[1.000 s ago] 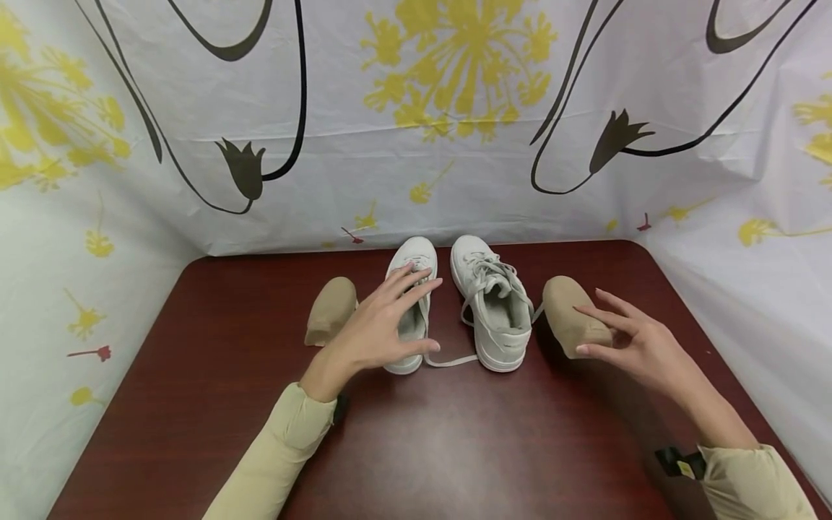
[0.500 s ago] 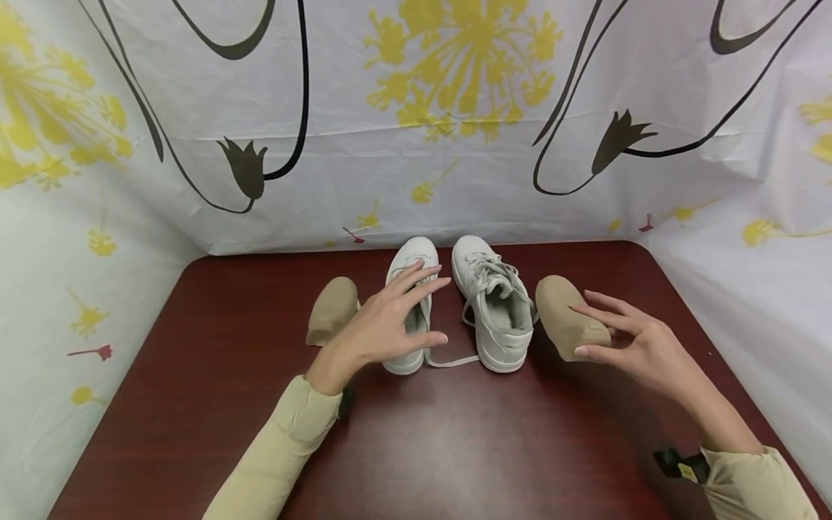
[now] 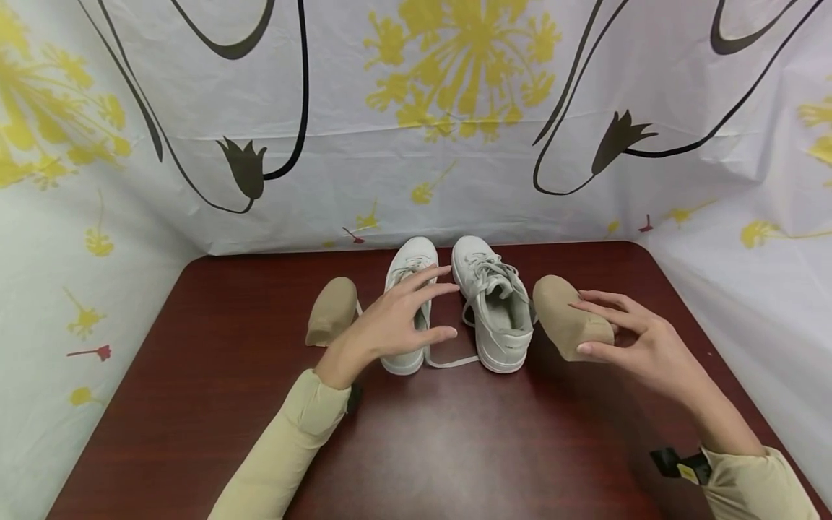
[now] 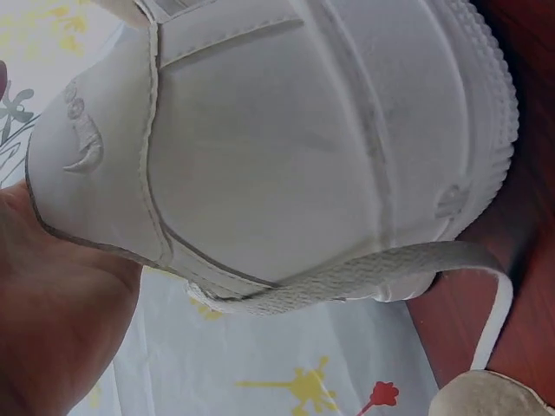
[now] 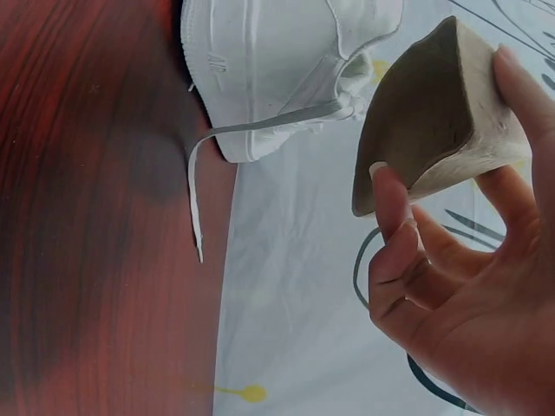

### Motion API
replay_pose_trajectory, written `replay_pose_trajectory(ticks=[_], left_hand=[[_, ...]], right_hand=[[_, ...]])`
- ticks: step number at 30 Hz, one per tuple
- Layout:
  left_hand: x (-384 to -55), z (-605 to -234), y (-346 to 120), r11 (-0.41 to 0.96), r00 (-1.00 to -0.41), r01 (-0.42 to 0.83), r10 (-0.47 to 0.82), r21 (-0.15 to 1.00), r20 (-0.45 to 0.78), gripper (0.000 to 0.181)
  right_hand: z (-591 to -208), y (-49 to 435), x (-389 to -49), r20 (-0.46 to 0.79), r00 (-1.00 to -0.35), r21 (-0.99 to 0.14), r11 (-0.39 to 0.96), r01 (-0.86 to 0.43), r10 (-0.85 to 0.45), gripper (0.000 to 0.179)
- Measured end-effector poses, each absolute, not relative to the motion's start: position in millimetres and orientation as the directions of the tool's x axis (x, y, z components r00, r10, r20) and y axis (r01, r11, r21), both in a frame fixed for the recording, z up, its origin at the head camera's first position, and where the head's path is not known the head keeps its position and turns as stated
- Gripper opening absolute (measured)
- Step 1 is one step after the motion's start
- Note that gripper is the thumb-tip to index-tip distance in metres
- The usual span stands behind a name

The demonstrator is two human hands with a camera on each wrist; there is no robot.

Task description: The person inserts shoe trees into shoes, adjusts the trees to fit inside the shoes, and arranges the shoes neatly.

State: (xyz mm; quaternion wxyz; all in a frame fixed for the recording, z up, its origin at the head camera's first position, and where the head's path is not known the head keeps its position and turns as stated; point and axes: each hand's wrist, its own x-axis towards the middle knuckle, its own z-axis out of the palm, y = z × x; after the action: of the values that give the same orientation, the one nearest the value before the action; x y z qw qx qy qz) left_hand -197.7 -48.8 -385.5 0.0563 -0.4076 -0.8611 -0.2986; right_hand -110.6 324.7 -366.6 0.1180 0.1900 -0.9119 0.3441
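My right hand point(image 3: 650, 350) pinches a beige moulded shoe insert point(image 3: 557, 309) between thumb and fingers, right of the shoes. The right wrist view shows this insert point(image 5: 412, 117) tilted, its hollow underside partly visible. The right white sneaker point(image 3: 510, 347) stands toe away, its laces loose. My left hand point(image 3: 404, 318) hovers over the left white sneaker point(image 3: 409, 249) with fingers spread, hiding part of its opening. In the left wrist view, that sneaker's heel point(image 4: 251, 156) fills most of the picture. A second beige shoe insert point(image 3: 334, 309) lies on the table left of the shoes.
Both sneakers stand near the back edge of the dark red table point(image 3: 455, 440). Behind and at the sides hangs a white cloth point(image 3: 390, 166) with flower prints. A loose lace point(image 3: 451, 363) trails between the shoes; another lace point(image 5: 198, 199) hangs at the right shoe's outer side.
The right hand has closed more firmly round the shoe insert, and the insert has shifted slightly left. My left hand has drifted a little to the right over the left sneaker.
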Motion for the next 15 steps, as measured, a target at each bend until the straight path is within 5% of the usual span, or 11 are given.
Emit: replay_pose_trajectory(ticks=[15], left_hand=[[-201.1, -379.0, -29.7, 0.528, -0.686, 0.707, 0.675, 0.471, 0.273, 0.072]], right_hand=[[-357.5, 318.6, -109.6, 0.356, -0.877, -0.624, 0.616, -0.480, -0.323, 0.062]])
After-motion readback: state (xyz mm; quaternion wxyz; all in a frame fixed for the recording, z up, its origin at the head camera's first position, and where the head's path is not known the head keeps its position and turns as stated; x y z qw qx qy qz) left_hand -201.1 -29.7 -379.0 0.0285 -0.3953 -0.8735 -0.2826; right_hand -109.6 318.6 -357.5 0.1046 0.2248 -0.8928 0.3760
